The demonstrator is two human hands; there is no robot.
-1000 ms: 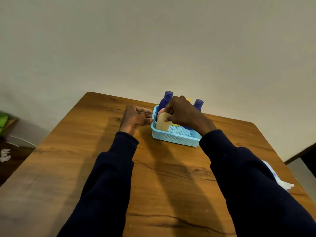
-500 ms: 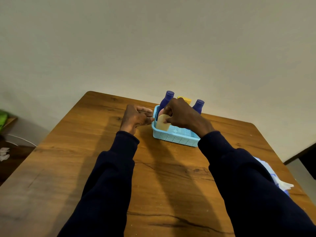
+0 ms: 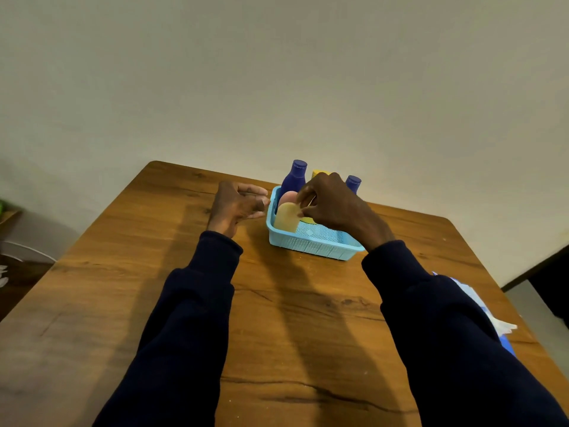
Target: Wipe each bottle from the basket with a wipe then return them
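**Q:** Where are the bottles?

**Me:** All in the light blue basket [image 3: 311, 245], just above the middle of the frame on the wooden table [image 3: 277, 318]. A tall blue bottle [image 3: 294, 180] stands at the basket's upper left. A yellow cap [image 3: 318, 173] peeks out to its right and a shorter blue bottle [image 3: 353, 183] is further right. In front, a pink bottle [image 3: 287, 197] sits just behind a tan bottle [image 3: 285, 218].

**Q:** What is your right hand doing?

**Me:** My right hand [image 3: 332, 201] reaches in over the basket. My thumb and fingertips pinch the tan bottle near its rounded top, which stands upright against the basket's left wall.

**Q:** And the left?

**Me:** My left hand [image 3: 237, 204] is just left of the basket, fingers half curled, the tips at its left rim. I cannot tell whether they grip the rim or only touch it.

**Q:** Any labels you can read?

**Me:** The bottles are too small and soft in this view to make out any writing.

**Q:** The wipes?

**Me:** A blue and white wipes packet [image 3: 480, 306] lies at the right edge of the frame, partly behind my right sleeve [image 3: 446, 334].
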